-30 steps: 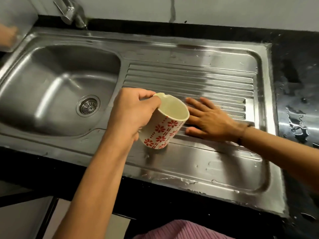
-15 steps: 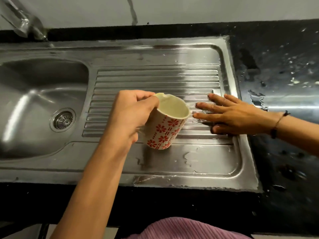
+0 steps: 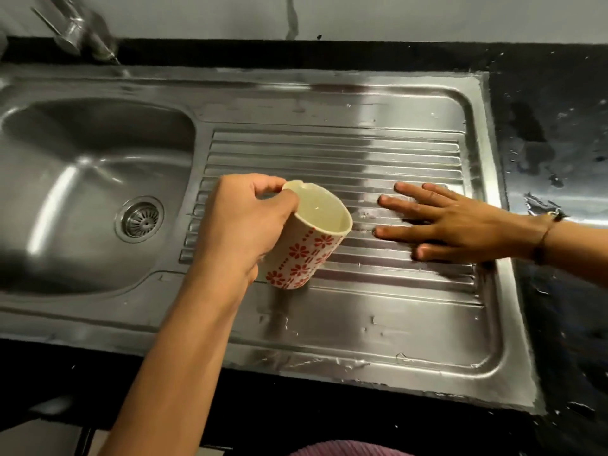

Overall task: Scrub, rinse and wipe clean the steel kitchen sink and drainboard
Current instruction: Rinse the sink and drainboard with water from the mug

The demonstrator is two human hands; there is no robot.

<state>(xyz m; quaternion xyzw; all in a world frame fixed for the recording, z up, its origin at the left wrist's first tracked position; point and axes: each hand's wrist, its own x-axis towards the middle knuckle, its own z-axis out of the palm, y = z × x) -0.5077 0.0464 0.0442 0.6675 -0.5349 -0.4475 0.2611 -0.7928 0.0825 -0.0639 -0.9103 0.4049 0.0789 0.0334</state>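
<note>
Drainboard [image 3: 378,311] ribs left-right under flat right hand [image 3: 460,223].

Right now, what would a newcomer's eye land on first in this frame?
The red-flowered mug, tilted over the ribbed drainboard and gripped at its rim by the left hand. Next, the right hand pressed flat on the wet ribs at the mug's right. The sink basin with its drain lies left.
</note>
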